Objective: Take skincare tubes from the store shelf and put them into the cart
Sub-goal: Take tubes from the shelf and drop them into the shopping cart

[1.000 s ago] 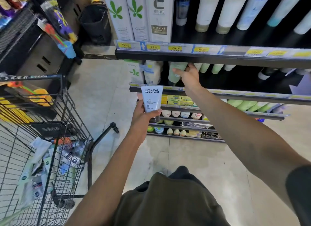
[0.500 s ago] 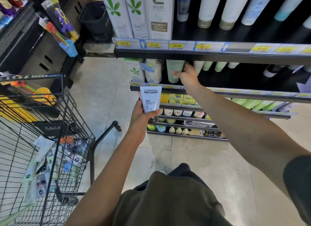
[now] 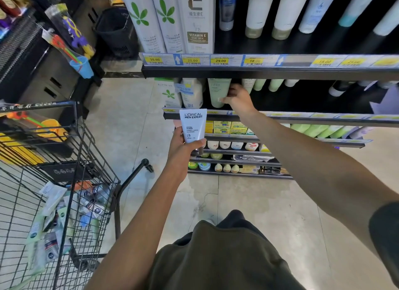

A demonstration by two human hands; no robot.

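Note:
My left hand (image 3: 183, 148) grips a white L'Oreal Men Expert tube (image 3: 193, 125) by its dark cap end, upright in front of the shelf. My right hand (image 3: 237, 99) reaches into the second shelf and curls its fingers round a pale green tube (image 3: 218, 91) standing there cap down. More pale green tubes (image 3: 274, 84) stand further right on that shelf. The black wire cart (image 3: 71, 181) is at the left, with several skincare tubes and packets (image 3: 64, 214) lying in its basket.
The top shelf holds tall white boxes (image 3: 172, 20) and white tubes above a price-tag rail (image 3: 237, 61). Lower shelves carry small jars and yellow boxes (image 3: 226, 127). A dark plastic basket (image 3: 116, 30) and hanging toys (image 3: 71, 41) are at the left. The tiled floor (image 3: 248, 203) lies below.
My right hand has shifted from the front of the pale green tube to its right side, wrapping round it. My left hand still holds the white tube in the same place.

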